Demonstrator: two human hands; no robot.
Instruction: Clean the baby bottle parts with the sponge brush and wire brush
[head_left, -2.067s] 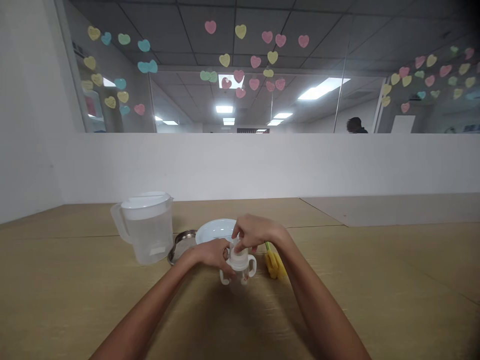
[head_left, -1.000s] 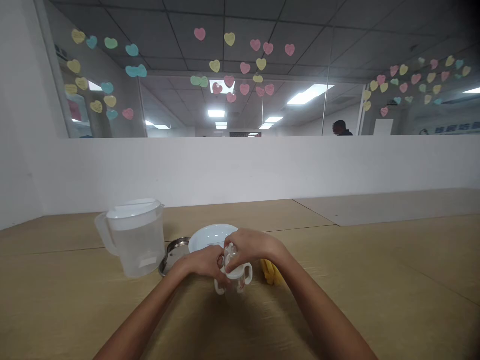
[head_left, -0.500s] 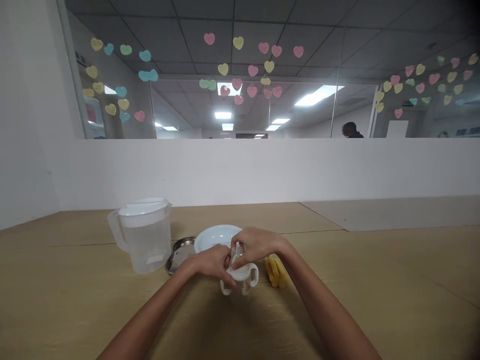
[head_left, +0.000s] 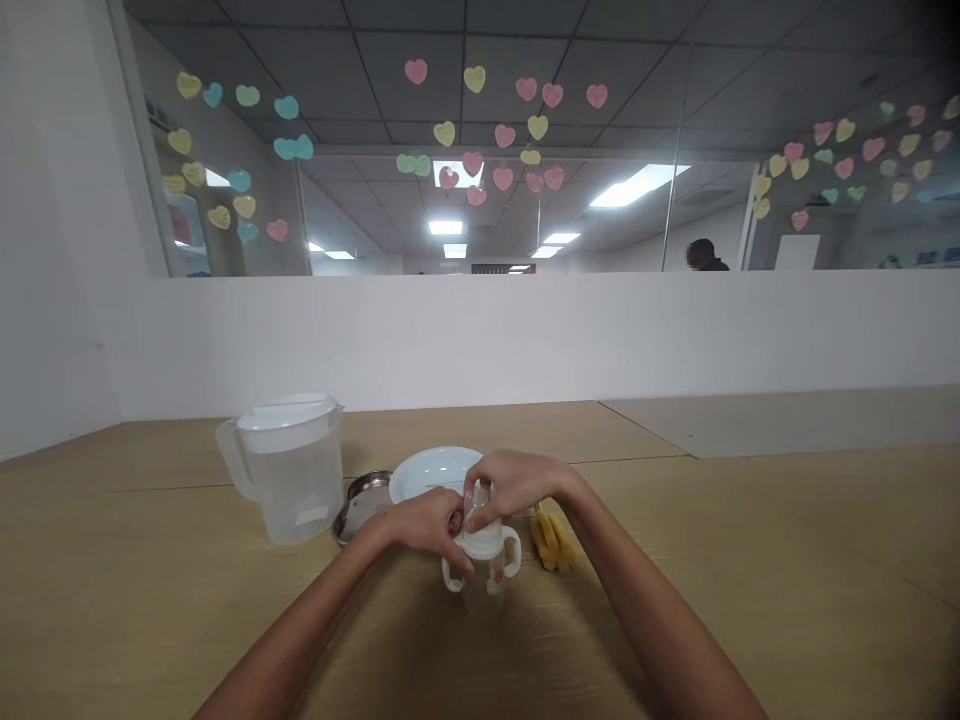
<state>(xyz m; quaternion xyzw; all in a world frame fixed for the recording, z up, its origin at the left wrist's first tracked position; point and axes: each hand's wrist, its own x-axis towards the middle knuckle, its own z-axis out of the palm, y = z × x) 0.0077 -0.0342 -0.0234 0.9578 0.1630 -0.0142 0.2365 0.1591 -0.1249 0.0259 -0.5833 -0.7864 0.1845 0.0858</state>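
A clear baby bottle (head_left: pixel 484 592) with a white collar and two white side handles is in front of me, close over the table. My left hand (head_left: pixel 431 528) has its fingers closed around the bottle's left side at the collar, near the left handle. From above, my right hand (head_left: pixel 511 486) pinches the clear top (head_left: pixel 480 492) of the bottle. The fingertips of both hands nearly meet behind it, and part of the top is hidden by them. A small red print shows on the bottle's wall.
Left of the hands stands a lidded translucent pitcher (head_left: pixel 292 480). Behind them a pale bowl (head_left: pixel 427 470) overlaps a round metal tray (head_left: pixel 352 512). A yellow, lobed object (head_left: pixel 553 542) lies beside my right wrist. A white wall (head_left: pixel 480 340) with windows rises behind the table; a person is beyond the glass.
The bottle has swung more upright, so more of its clear body shows below the collar. Both hands stay in nearly the same places on it.
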